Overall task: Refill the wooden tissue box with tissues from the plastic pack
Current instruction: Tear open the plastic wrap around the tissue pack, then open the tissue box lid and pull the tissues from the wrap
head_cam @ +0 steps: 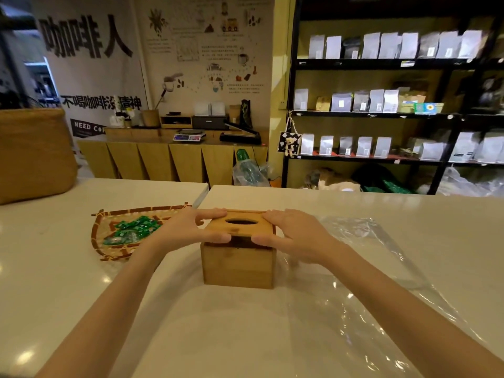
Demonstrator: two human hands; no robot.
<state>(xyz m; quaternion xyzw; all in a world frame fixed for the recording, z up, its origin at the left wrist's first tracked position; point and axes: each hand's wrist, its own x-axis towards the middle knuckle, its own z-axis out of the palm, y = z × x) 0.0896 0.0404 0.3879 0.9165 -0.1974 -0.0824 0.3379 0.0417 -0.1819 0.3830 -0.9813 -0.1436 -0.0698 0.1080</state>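
A square wooden tissue box [237, 264] stands on the white counter in front of me. Its lid [240, 223], with a dark oval slot, sits slightly raised above the box body, leaving a dark gap at the near edge. My left hand [191, 230] grips the lid's left side, thumb at the near edge and fingers at the far edge. My right hand [293, 234] holds the lid's right side the same way. No tissue shows through the slot. A clear plastic wrapper [354, 304] lies flat and crumpled on the counter to the right of the box.
A woven bamboo tray [98, 230] with several green sachets lies left of the box. A large woven basket [32, 156] stands at the far left. The counter [231, 336] has a seam behind the box. Shelves of bags fill the back right.
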